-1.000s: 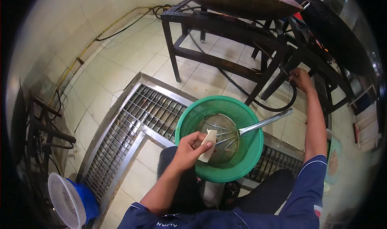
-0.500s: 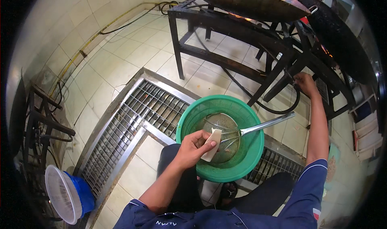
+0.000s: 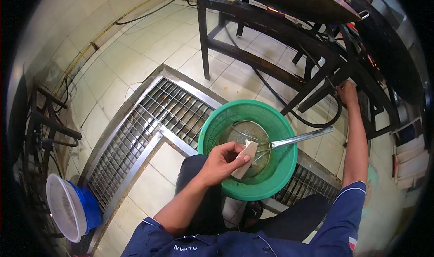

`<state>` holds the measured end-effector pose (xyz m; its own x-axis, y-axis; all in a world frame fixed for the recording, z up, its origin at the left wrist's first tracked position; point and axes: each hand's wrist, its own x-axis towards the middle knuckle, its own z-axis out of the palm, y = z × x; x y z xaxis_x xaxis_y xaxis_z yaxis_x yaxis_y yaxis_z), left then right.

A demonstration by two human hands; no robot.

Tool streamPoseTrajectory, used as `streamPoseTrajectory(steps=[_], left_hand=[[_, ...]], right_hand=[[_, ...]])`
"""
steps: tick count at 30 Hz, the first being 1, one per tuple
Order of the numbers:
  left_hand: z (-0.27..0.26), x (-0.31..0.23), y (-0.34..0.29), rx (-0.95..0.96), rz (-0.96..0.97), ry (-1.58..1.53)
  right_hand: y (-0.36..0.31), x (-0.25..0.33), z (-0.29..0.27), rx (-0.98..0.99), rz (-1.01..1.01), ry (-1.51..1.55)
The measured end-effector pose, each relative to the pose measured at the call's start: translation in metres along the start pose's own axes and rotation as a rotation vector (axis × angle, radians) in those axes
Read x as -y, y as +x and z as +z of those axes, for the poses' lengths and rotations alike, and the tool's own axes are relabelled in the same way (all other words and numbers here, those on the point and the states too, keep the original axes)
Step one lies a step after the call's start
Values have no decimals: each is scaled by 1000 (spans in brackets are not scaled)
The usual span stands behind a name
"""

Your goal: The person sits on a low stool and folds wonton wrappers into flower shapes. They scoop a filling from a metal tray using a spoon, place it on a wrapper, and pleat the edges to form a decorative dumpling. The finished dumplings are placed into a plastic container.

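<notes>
My left hand (image 3: 221,164) pinches a folded piece of pale cardboard (image 3: 246,159) between thumb and fingers, above a green plastic basket (image 3: 290,178). Inside the basket lies a round wire-mesh strainer (image 3: 253,132); its metal handle (image 3: 307,136) sticks out over the right rim. Over to the right, my arm reaches out to the black burner stand (image 3: 266,67). There my right hand (image 3: 347,94) is closed at a thin metal pipe beside the black hose (image 3: 323,125). Exactly what its fingers grip is hidden.
Large woks (image 3: 303,3) sit on the stand, with flames glowing beneath. A metal floor grating (image 3: 149,116) runs below the basket. At the left are a white perforated basket with a blue container (image 3: 88,207) and another dark metal stand (image 3: 56,123). A yellow pipe (image 3: 83,60) follows the wall.
The left hand and cardboard have shifted slightly right over the basket. The right hand remains by the pipe, its fingers slightly changed. The stand sits a little farther right in the picture.
</notes>
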<state>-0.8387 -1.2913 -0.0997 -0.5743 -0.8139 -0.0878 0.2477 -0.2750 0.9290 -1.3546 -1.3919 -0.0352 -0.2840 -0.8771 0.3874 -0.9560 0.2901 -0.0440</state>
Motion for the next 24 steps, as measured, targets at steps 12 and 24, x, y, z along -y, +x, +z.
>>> streamPoseTrajectory(steps=[12,24], left_hand=[[-11,11,4,67,-12,-36],[-16,7,1,91,10,-79]], right_hand=[[-4,9,-18,185,-8,-72],[13,2,-6,268,134,-140]])
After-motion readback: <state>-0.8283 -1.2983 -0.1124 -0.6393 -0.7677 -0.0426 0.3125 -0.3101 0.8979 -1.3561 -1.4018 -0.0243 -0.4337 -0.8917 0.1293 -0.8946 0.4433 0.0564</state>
